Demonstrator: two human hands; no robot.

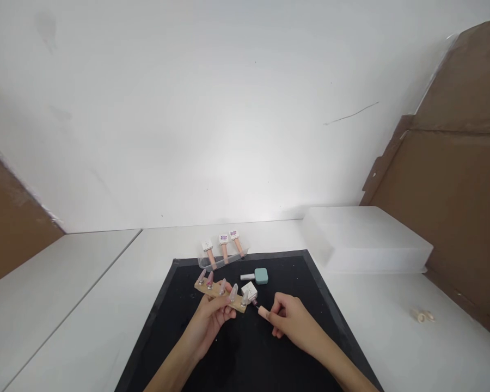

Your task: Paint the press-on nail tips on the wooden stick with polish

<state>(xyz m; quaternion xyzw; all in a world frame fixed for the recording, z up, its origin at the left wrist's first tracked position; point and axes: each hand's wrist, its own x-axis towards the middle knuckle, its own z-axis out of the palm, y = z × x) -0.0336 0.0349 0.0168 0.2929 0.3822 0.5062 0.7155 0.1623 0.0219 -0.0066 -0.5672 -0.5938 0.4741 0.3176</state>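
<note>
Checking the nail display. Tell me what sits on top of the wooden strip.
Five false nail tips stand on the wooden strip; the two at its left end look pink. The left hand covers the strip's underside.

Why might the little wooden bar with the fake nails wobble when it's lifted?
The wooden bar looks thin and stiff, so it probably won't bend. It seems light. The left hand holds it from below near the middle, so either end could dip. The upright nail tips look delicate, maybe easily knocked.
</note>
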